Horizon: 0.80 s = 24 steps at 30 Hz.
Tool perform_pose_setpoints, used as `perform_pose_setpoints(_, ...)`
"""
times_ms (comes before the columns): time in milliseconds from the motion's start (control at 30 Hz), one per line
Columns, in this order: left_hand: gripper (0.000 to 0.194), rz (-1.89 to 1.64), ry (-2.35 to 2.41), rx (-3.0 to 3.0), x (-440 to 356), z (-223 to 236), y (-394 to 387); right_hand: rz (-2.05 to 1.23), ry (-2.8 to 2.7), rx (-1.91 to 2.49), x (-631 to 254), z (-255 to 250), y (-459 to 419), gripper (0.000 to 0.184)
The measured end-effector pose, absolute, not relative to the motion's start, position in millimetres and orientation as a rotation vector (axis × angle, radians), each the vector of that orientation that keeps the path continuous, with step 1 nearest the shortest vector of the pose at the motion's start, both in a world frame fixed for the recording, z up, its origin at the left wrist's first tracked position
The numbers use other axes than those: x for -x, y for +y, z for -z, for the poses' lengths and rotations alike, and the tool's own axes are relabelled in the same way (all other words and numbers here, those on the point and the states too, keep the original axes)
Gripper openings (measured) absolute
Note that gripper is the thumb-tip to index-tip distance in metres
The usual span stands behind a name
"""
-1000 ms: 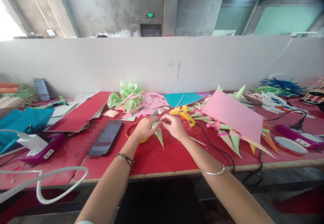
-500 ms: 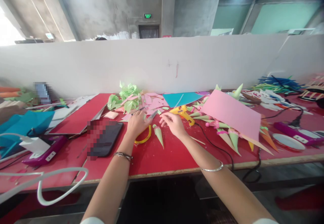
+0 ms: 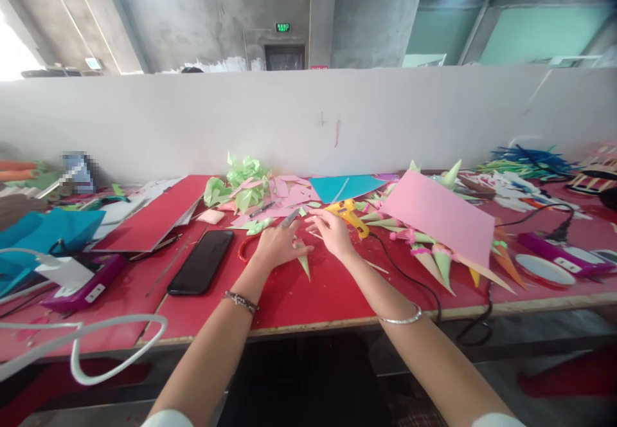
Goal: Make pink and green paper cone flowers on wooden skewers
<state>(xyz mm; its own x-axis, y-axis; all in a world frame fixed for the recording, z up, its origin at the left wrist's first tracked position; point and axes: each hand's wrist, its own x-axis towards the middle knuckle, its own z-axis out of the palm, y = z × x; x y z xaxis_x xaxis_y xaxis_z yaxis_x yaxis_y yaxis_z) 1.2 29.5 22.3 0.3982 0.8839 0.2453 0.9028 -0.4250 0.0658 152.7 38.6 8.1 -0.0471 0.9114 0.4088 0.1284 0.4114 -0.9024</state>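
Observation:
My left hand (image 3: 279,245) is over the upper part of a small pale green paper cone (image 3: 304,266), thumb stretched out and fingers spread around it. Only the cone's pointed end shows clearly. Metal scissor blades (image 3: 290,217) stick out beyond the left hand, and a red-orange curved handle (image 3: 245,248) shows at its left; the part between is covered. My right hand (image 3: 331,231) hovers to the right of the cone, fingers loosely bent and apart, with nothing visible in them. Just behind it lies a yellow hot glue gun (image 3: 354,217).
A black phone (image 3: 201,263) lies left of my hands. Crumpled green paper (image 3: 247,179) and pink scraps (image 3: 289,192) are at the back. On the right, a pink sheet (image 3: 441,218) covers several paper cones (image 3: 441,263). Purple power strips (image 3: 563,253) and cords edge both sides.
My left hand has come down and right, from beside the scissors onto the green cone. The cone lies where it was. My right hand has barely moved; its fingers look slightly more spread.

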Motion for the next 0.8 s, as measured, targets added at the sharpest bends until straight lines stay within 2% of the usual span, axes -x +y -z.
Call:
perform_pose_setpoints(167, 0.069, 0.381, -1.644, 2.601, -4.5, -18.8, 30.0, -0.816, -1.572, 1.003, -152.7, -7.3, 37.4, 0.021)
perform_pose_setpoints(333, 0.069, 0.395, -1.606, 2.714, -4.0, -15.1, 32.8, -0.744, -1.565, 1.01, -154.6, -4.5, 41.3, 0.011)
perform_pose_setpoints(467, 0.066, 0.473, -1.573, 2.805, -3.8, -10.1, 36.5, -0.77, -1.567, 1.035, -155.8, -4.3, 41.9, 0.019)
perform_pose_setpoints(533, 0.06, 0.565, -1.541, 2.812, -3.7, -7.5, 39.2, -0.721, -1.561, 1.045, -156.1, -5.1, 41.2, 0.019)
perform_pose_setpoints(700, 0.033, 0.786, -1.563, 2.758, -3.1, -3.0, 44.6, -0.623, -1.509, 1.041, -156.1, -8.6, 40.1, 0.015)
perform_pose_setpoints(800, 0.034, 0.993, -1.544, 2.745, -3.4, -3.5, 44.6, -0.738, -1.463, 1.003, -155.4, -10.2, 39.7, 0.017)
